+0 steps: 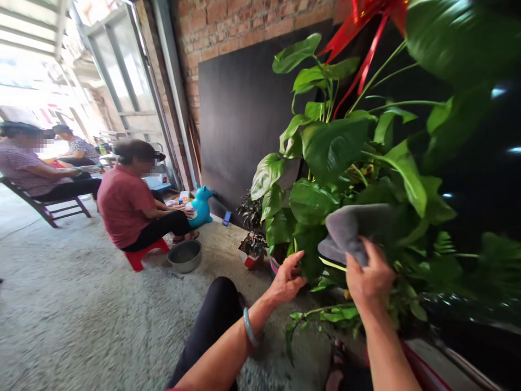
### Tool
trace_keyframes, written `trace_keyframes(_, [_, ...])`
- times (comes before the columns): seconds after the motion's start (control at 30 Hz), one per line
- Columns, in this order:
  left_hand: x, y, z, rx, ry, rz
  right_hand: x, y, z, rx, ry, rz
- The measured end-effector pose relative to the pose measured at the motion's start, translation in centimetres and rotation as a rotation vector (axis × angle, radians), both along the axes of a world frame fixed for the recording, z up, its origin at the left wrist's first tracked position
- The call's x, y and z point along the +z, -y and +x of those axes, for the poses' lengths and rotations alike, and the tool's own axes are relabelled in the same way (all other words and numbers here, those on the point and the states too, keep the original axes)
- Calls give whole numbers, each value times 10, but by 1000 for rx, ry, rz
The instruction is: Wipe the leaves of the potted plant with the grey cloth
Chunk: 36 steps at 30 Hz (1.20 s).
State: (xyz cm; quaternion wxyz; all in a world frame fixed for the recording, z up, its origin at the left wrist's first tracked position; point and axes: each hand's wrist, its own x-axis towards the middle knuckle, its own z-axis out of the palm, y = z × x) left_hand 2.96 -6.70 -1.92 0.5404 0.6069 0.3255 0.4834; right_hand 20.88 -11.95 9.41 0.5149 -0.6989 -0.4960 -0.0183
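Fingers of the right hand (368,274) clamp a grey cloth (350,231) against a leaf (311,203); left hand (287,277), fingers apart, should steady that leaf beneath.

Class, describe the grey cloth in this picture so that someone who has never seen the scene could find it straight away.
Start at the big leafy green plant in front of the dark board on the brick wall. Low in its foliage, the person's right hand presses a folded cloth against a leaf. It is the only soft grey thing among glossy green leaves, unlike the red ribbon at the top.
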Motion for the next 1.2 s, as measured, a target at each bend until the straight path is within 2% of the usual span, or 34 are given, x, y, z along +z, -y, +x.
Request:
trace_keyframes(0.1, [3,0,-9,10,-20,99,-45,-19,-7,130,-36,-318])
trace_keyframes(0.17, [2,-4,-16,33,-13,111,-77,-4,-11,153,-72,-404])
trace_keyframes(0.23, [0,-9,-20,63,18,83,-90,23,-9,166,-98,-439])
trace_keyframes(0.3, [3,-13,-22,147,60,78,-72,51,-5,152,-116,-416])
trace_keyframes(0.37, [15,-17,-21,266,96,122,-29,73,-4,83,-107,-286])
trace_keyframes(0.4, [25,-19,-20,316,110,153,-2,79,-6,22,-89,-166])
trace_keyframes(0.5, [62,-29,-12,327,155,193,70,70,-20,-121,76,237])
trace_keyframes(0.53, [74,-34,-7,290,188,172,84,59,-26,-114,127,335])
trace_keyframes(0.57, [84,-40,-1,231,234,128,91,45,-32,-70,172,370])
trace_keyframes(0.63, [97,-52,10,100,347,-18,83,19,-38,99,229,253])
trace_keyframes(0.7, [100,-61,16,4,429,-153,55,7,-39,266,247,14])
trace_keyframes(0.77, [95,-64,15,-17,450,-194,23,18,-35,381,205,-195])
trace_keyframes(0.83, [88,-63,10,-2,449,-166,8,46,-29,419,84,-280])
trace_keyframes(0.9, [82,-58,7,4,455,-150,16,76,-22,313,-17,-215])
trace_keyframes(0.97, [79,-52,9,3,464,-135,43,89,-19,79,-1,4])
trace_keyframes(1.03, [80,-48,15,2,471,-108,71,77,-19,-99,84,267])
trace_keyframes(1.07, [80,-46,18,-3,472,-95,78,63,-19,-112,119,357])
trace_keyframes(1.1, [81,-45,20,-15,469,-88,78,47,-20,-80,140,400])
trace_keyframes(1.13, [81,-45,21,-30,468,-86,70,31,-22,1,147,362])
trace_keyframes(1.2, [77,-47,15,-46,467,-82,30,9,-27,197,104,139])
